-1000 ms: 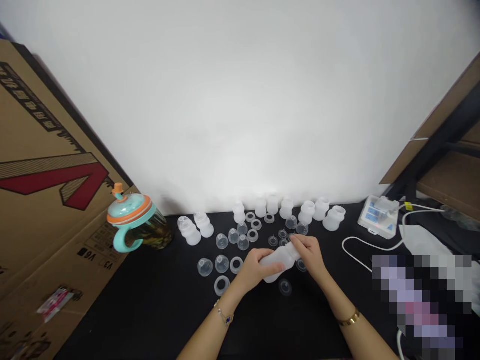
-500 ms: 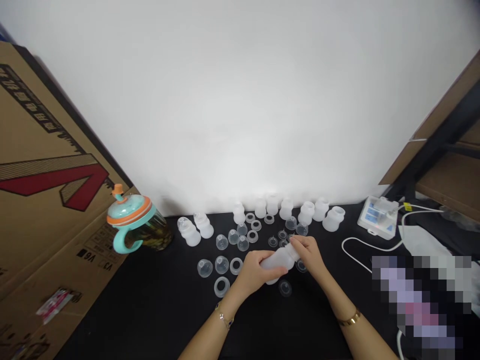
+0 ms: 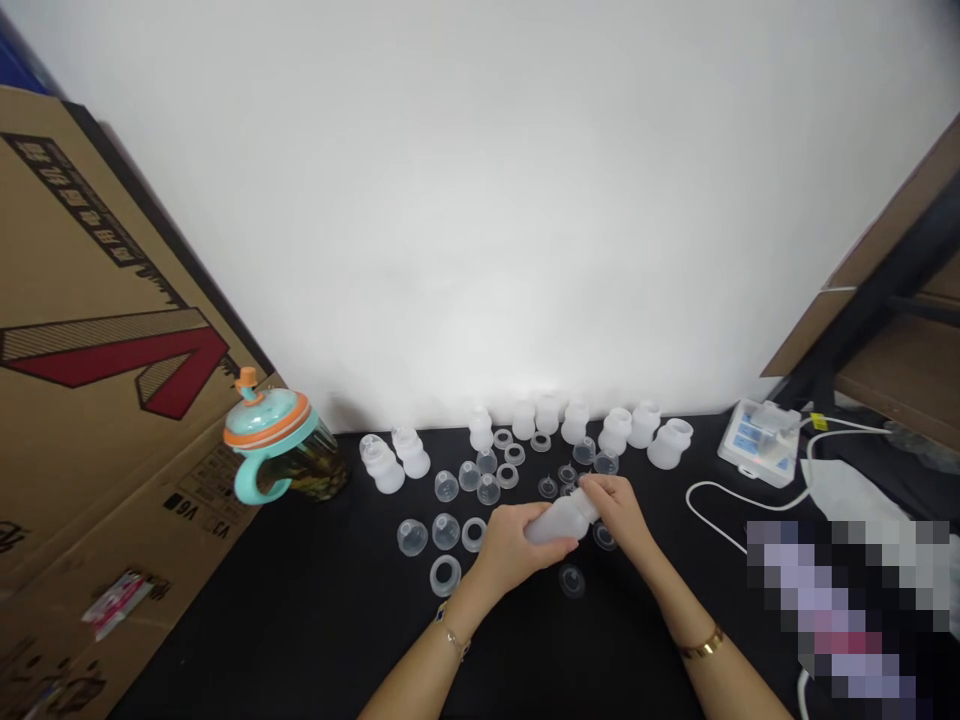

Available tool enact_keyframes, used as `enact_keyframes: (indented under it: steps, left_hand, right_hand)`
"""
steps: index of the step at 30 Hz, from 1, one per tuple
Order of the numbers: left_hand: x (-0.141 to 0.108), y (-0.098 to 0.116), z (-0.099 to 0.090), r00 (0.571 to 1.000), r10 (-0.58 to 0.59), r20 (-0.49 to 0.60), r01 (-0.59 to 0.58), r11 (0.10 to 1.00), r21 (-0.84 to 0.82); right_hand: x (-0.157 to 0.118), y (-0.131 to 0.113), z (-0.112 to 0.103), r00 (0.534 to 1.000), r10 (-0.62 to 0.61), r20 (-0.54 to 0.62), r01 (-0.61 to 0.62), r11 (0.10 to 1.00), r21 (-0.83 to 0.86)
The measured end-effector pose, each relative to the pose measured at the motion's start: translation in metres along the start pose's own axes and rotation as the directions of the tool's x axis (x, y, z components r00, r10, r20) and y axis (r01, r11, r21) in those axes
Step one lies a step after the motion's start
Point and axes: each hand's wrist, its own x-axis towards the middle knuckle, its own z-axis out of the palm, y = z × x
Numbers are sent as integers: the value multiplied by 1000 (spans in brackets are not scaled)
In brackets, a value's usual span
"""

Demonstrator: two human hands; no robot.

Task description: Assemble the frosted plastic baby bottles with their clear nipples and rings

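A frosted white baby bottle (image 3: pixel 556 522) lies tilted between my hands, its neck pointing right and away from me. My left hand (image 3: pixel 508 548) wraps round the bottle's body, thumb along the near side. My right hand (image 3: pixel 616 508) is closed on the neck end, and its fingers cover whatever sits there. Just beyond them lie several small clear nipples (image 3: pixel 547 487), partly hidden. A clear round piece (image 3: pixel 571 580) rests on the black table in front of the bottle. Left of my left hand are collar rings (image 3: pixel 445 576) and clear dome caps (image 3: pixel 412 538).
Several open white bottles (image 3: pixel 615 432) line the wall, and two capped bottles (image 3: pixel 382 465) stand to the left. A teal-lidded jug (image 3: pixel 289 450) stands beside a cardboard box (image 3: pixel 97 350). On the right are a white plastic case (image 3: pixel 759 445) and a white cable (image 3: pixel 712 490).
The camera view has shifted slightly. Both hands keep the same hold on the bottle, with only a very small change in its tilt.
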Motion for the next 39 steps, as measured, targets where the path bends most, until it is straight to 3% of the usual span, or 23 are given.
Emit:
enact_keyframes:
  steps: [13,26,32,39]
  left_hand:
    - [-1,-1,2,994,100,-51,-87,973,215]
    - [-1,-4,4,990,121,-71,-95,951,295]
    - [-1,-1,-2,990,115,-77,-99,978,185]
    - [-2,2,-8,999,43,3,-43,997,-62]
  right_hand:
    - [2,2,-1,1000,24,16,-24,999,-26]
    - [4,1,0,999,27,25,-26,999,-30]
    - [0,-2,1,1000,-19,-11,18,1000,-19]
    - [-2,-7,0,995,-104,-4,103,993,-61]
